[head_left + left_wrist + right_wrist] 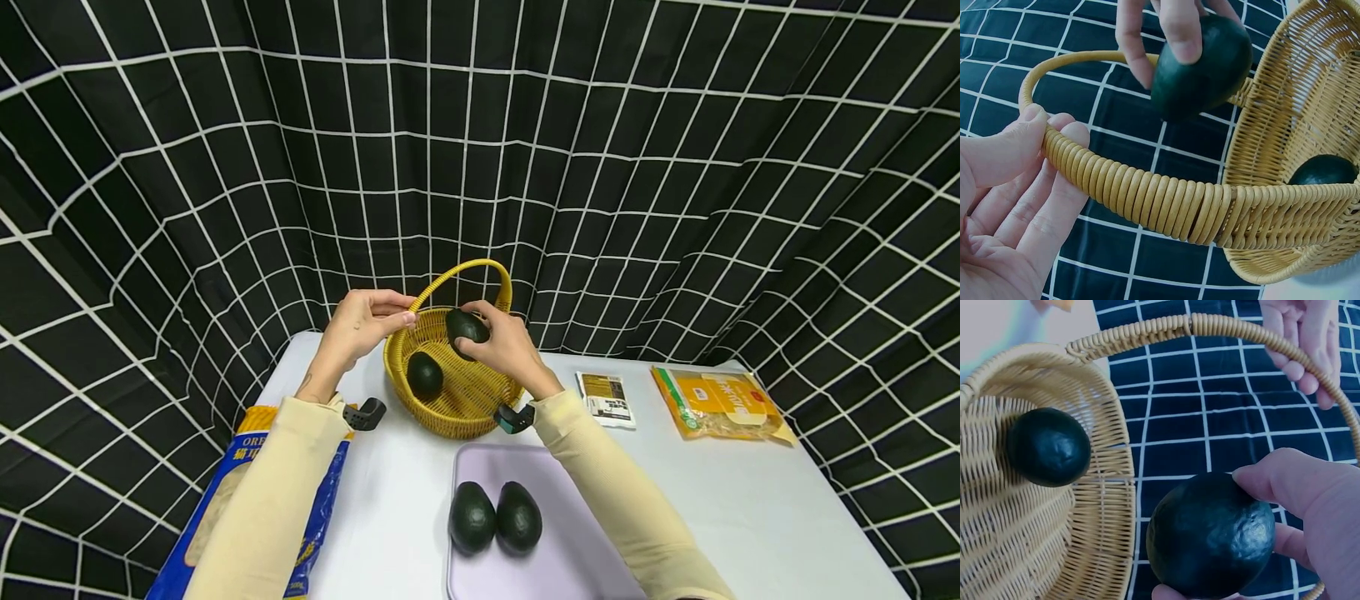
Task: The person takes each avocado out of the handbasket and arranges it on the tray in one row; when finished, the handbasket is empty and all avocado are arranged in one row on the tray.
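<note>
A yellow woven basket [471, 390] with an arched handle [1129, 190] stands at the back of the table. My left hand [358, 325] pinches the side of that handle between thumb and fingers. Over the basket's opening, my right hand [512, 343] grips a dark green avocado [463, 329], thumb and fingertips round its sides. Another avocado [425, 377] lies inside the basket, toward its left wall. Two more avocados, a left one [472, 518] and a right one [518, 518], lie side by side on a pale purple tray [570, 508] in front of the basket.
A blue bag [322, 492] lies at the left, partly beneath my left forearm. On the right are a small white-and-brown packet [606, 400] and an orange-and-yellow food package [720, 404]. Black curtain [637, 167] with a white grid surrounds the white table [705, 508].
</note>
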`<action>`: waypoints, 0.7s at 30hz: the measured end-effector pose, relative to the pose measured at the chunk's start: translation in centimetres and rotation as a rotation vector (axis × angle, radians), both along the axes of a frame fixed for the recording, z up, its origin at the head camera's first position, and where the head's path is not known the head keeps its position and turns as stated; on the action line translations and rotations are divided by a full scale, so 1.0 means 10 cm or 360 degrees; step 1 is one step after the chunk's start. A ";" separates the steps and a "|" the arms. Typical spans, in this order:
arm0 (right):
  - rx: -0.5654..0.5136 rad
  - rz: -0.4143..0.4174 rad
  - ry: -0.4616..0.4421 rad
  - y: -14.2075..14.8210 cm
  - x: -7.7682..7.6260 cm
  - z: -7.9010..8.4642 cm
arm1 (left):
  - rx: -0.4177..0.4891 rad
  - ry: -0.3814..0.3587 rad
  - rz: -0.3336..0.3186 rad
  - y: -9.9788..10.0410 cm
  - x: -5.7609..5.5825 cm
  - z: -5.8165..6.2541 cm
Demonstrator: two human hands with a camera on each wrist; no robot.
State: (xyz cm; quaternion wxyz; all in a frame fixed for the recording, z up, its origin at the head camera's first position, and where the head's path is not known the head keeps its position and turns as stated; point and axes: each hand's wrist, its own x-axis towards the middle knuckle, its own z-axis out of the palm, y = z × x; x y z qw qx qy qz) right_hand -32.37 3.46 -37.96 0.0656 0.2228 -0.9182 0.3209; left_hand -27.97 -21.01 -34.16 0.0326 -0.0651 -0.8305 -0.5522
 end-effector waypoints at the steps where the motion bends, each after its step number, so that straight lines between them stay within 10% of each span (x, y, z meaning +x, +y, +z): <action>1: 0.0006 -0.0005 0.0011 0.02 0.02 0.00 | -0.0002 -0.0002 0.0002 0.00 0.00 0.00; 21: -0.0082 0.0030 0.0021 0.35 0.32 -0.06 | -0.0054 0.0026 0.0002 -0.01 -0.01 -0.02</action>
